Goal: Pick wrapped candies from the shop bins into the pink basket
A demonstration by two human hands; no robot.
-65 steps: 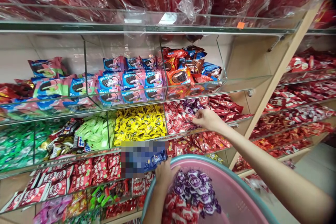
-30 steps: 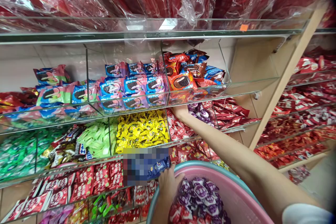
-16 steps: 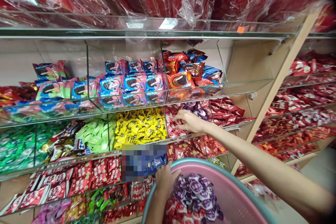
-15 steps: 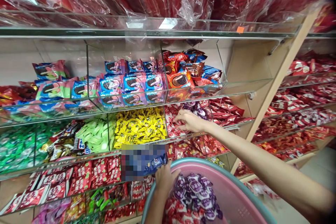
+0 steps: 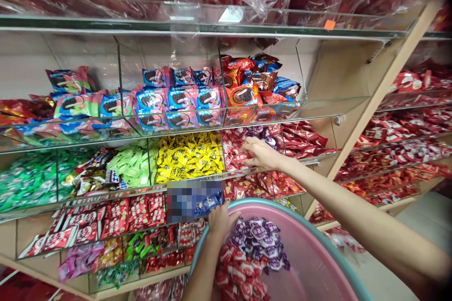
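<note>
My right hand (image 5: 259, 154) reaches into a shelf compartment of red-and-white wrapped candies (image 5: 230, 149), its fingers bent over them; whether it holds one is hidden. Purple-wrapped candies (image 5: 270, 140) lie just behind that hand. Below, my left hand (image 5: 219, 221) grips the rim of a large basin (image 5: 310, 240), pink inside with a blue-green edge. Inside the basin are a pile of purple-and-white candies (image 5: 259, 240) and a pile of red-and-white candies (image 5: 243, 273).
Glass-fronted shelves hold yellow packets (image 5: 190, 157), light green packets (image 5: 132, 164), green candies (image 5: 28, 178) and blue-pink cookie packs (image 5: 181, 99). A slanted wooden side panel (image 5: 374, 99) stands at the right, with more red candies beyond. Plastic-wrapped red items fill the top.
The view has tilted down, so the shelves appear higher. More of the red candies in the basin shows. My right hand has shifted slightly over the candies; my left stays on the rim.
</note>
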